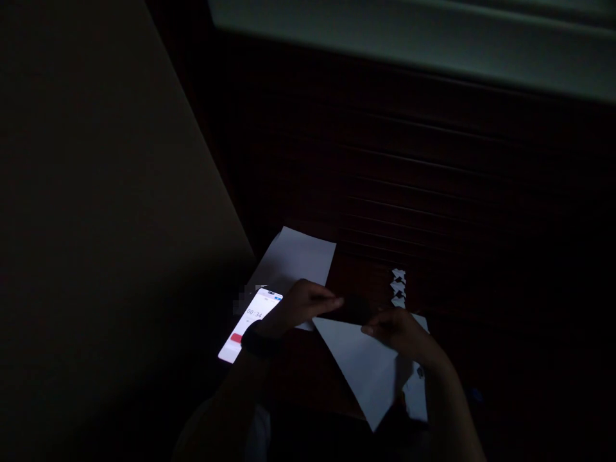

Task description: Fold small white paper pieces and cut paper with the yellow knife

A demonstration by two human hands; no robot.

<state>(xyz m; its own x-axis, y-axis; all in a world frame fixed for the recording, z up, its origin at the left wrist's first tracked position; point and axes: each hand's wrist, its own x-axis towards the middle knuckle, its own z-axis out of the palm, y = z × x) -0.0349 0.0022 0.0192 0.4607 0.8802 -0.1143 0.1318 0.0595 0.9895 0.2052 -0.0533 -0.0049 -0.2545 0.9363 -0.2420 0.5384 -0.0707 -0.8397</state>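
Note:
In the dim light, a white sheet of paper with a triangular outline lies before me, its point toward my body. My right hand pinches its upper edge between thumb and fingertips. Just above the sheet's upper left corner, my left hand has its fingers stretched to the right, with nothing visible in them. A dark band circles the left wrist. Under the left forearm lies a lit phone showing a timer.
More white paper lies behind my left hand. Several small folded paper pieces form a row beyond my right hand. Another white item sits beneath my right wrist. A pale wall or panel rises at left.

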